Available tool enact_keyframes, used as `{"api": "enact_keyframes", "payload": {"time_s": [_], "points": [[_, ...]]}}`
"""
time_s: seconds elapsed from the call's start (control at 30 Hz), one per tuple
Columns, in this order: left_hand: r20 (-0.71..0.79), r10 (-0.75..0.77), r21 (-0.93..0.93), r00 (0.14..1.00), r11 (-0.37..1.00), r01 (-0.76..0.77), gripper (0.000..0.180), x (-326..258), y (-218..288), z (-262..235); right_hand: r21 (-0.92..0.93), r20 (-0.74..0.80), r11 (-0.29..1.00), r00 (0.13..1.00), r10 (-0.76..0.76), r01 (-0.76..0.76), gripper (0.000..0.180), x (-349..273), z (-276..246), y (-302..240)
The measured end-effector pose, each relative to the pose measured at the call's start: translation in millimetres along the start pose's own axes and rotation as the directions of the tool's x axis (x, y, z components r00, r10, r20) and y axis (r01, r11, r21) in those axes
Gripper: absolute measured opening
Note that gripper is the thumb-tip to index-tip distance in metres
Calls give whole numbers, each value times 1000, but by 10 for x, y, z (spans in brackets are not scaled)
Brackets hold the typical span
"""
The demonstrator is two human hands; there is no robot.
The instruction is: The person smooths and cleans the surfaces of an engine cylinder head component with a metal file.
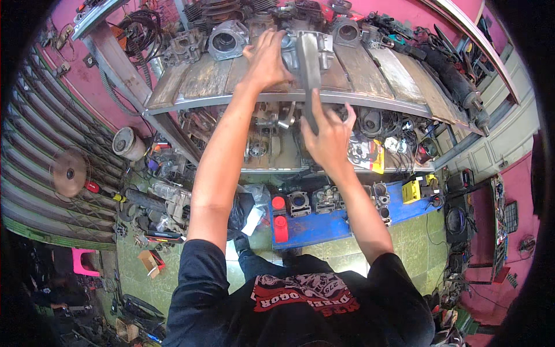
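On the upper shelf, my left hand [267,62] is curled around the left side of a grey metal engine casing [325,55]. Its thumb and fingers are apart, with the casing between them. My right hand [329,136] is closed on the lower end of a long flat grey metal bar [309,61], smeared by motion. The bar stands in front of the casing and hides its middle; whether they touch I cannot tell. Left of my left hand is a cast housing with a round bore [225,41]. Another bored housing [347,32] sits to the right.
The wooden-plank shelf [364,72] has a metal front edge [399,101]. More parts fill the lower shelf. Below, a blue bench [312,231] carries red bottles [281,228] and engine cylinders [299,203]. A fan [70,173] and bucket [128,143] are at left.
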State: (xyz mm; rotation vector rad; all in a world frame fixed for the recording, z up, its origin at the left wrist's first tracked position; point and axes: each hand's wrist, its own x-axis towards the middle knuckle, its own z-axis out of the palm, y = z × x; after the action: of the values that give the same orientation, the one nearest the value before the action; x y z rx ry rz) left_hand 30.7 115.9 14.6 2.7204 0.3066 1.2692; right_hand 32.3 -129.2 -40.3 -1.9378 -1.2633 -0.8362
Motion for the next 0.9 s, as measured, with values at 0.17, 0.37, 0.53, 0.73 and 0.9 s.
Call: {"api": "enact_keyframes", "payload": {"time_s": [0.17, 0.37, 0.53, 0.73, 0.9], "points": [[-10, 12, -31, 1000, 999, -12, 120, -32, -12, 24, -72, -158, 997, 987, -41, 30, 70, 381, -67, 92], [-16, -4, -7, 1000, 1000, 4, 122, -24, -53, 38, -62, -73, 997, 997, -40, 36, 68, 204, 147, 46], [-32, 23, -26, 999, 999, -24, 120, -47, -99, 17, -20, -69, 999, 997, -46, 44, 68, 271, 9, 35], [7, 23, -5, 1000, 1000, -23, 120, 6, 36, 9, -70, -39, 997, 999, -32, 29, 69, 330, 111, 78], [35, 23, -8, 999, 1000, -23, 118, -63, -38, -64, 8, -19, 998, 998, -65, 65, 69, 109, -79, -33]]}}
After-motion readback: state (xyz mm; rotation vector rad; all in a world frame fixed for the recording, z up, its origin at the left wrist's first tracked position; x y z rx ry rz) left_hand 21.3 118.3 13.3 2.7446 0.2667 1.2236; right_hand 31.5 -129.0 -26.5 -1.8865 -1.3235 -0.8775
